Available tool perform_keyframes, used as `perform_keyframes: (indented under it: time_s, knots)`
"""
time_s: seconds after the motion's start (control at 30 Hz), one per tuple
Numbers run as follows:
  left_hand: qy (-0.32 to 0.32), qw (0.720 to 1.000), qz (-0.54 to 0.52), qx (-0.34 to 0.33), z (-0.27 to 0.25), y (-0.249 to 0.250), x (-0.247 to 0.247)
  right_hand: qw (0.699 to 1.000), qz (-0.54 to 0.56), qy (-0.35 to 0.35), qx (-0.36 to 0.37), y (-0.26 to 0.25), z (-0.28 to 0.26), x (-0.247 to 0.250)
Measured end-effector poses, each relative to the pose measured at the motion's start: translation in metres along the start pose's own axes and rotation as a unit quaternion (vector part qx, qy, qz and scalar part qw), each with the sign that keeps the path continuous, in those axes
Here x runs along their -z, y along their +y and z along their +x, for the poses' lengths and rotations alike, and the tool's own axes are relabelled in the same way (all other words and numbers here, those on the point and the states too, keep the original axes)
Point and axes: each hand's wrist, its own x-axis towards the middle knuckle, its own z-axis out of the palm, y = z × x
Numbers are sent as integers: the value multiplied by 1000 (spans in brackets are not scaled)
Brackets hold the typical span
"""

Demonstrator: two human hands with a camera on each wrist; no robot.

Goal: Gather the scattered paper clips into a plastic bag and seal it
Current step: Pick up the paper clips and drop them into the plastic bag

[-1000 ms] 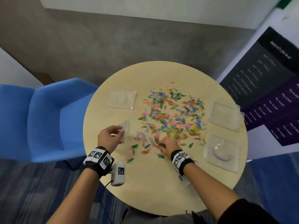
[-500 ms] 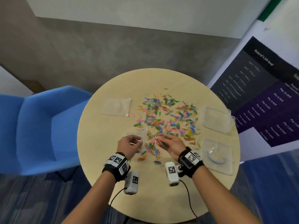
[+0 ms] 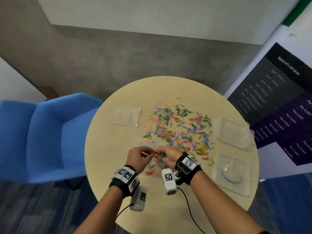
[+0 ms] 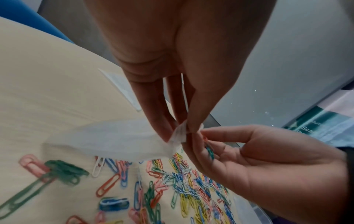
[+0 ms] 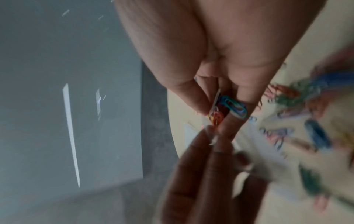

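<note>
A small clear bag (image 4: 114,136) is being pinched at its corner by the left hand (image 3: 137,157), thumb and fingers (image 4: 153,109) closed together on the plastic, just above the round counter (image 3: 118,191). A few clips (image 5: 232,106) are being held in the curled fingers (image 5: 193,97) of the right hand (image 3: 168,157), whose tips are being brought up against the bag's mouth. Most of the coloured clips (image 3: 182,129) are lying scattered across the middle of the counter, beyond the hands. A flat bag (image 3: 125,116) is lying to their left, two clear cases (image 3: 233,132) to their right, the nearer case (image 3: 231,173) holding a pale blue curved piece. A blue chair (image 3: 42,132) is standing left of the counter. On a dark poster (image 3: 273,92) at right, "Referral's job level" is being shown; the smaller lines cannot be read.
</note>
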Motion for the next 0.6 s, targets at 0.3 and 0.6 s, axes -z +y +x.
perform_keyframes:
  time_s: [0.3,0.6]
  knots:
    - [-4,1000,-11,27,11,-5,11,1000,-16,0,-5,13,3,-10]
    - [25,990,-122,66,8,-10,26,861,-411,12,300,13,3,-26]
